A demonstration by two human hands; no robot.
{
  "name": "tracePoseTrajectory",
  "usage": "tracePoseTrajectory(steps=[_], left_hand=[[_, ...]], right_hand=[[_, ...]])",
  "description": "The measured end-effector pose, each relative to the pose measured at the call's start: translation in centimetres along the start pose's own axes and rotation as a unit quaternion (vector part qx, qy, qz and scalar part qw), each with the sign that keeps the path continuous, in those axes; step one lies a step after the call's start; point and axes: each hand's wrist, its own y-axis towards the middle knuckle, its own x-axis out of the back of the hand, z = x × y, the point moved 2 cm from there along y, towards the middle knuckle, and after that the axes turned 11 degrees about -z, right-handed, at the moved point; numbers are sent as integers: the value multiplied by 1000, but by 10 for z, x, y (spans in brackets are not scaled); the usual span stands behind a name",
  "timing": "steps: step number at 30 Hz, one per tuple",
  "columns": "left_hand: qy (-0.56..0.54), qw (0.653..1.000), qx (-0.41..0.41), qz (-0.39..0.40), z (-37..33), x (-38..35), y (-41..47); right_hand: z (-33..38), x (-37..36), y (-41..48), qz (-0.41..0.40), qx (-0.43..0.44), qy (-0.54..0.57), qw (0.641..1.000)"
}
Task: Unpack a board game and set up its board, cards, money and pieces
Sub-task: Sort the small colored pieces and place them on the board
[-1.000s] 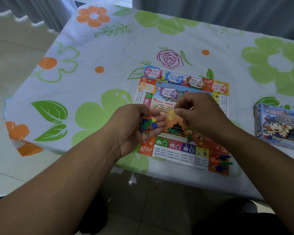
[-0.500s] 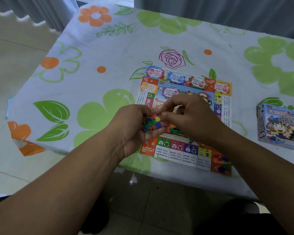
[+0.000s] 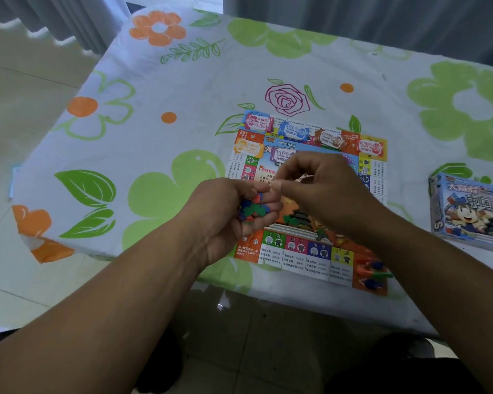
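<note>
Apt to spill from the left hand (image 3: 225, 211) at any tilt toward the thumb side: a loose heap of small pieces (image 3: 252, 207), blue, green, orange and red, cupped by half-curled fingers with no cover on top. Apt also to lose neighbours from the heap during a pick by the right hand (image 3: 319, 189), which is working right against the left fingertips. Contents of that pinch: cannot tell. Thumb and forefinger drawn together, other fingers curled, the gap itself hidden.

Worse for anything dropped: near edge of the bench (image 3: 182, 109) just below both wrists, so liable to bounce off the board (image 3: 296, 251) and down to the floor. Risk too of sweeping the pawns (image 3: 373, 275), just beside the right forearm at the board's near corner, with a careless pull back.

Pieces: tiny, flat-looking, probably light plastic, easy to scatter. A few green pieces (image 3: 292, 220) on the board beneath the right hand. Board: flat on the bench, bright, printed squares round a picture centre. Money stacks (image 3: 292, 129) in a row beyond the right knuckles, along the far edge. Box (image 3: 467, 209) well out to the right of the right hand, on the flowered cloth.
</note>
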Motion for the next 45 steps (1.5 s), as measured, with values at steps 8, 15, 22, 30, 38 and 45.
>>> tracePoseTrajectory(steps=[8, 15, 22, 30, 38, 45], left_hand=[[7, 999, -18, -37, -1, 4, 0], [3, 996, -59, -64, -4, 8, 2], [10, 996, -70, -58, -3, 9, 1], [9, 997, -61, -43, -1, 10, 0], [-32, 998, -27, -44, -4, 15, 0], [-40, 998, -4, -50, -7, 19, -2]], right_hand=[[-42, 3, 12, -21, -78, -129, 988], [-46, 6, 15, -42, -67, -167, 983], [-11, -1, 8, -28, -14, -50, 998], [-5, -23, 2, 47, 39, -13, 998], [-10, -21, 11, -13, -75, 50, 996], [-27, -35, 19, 17, -67, -89, 994]])
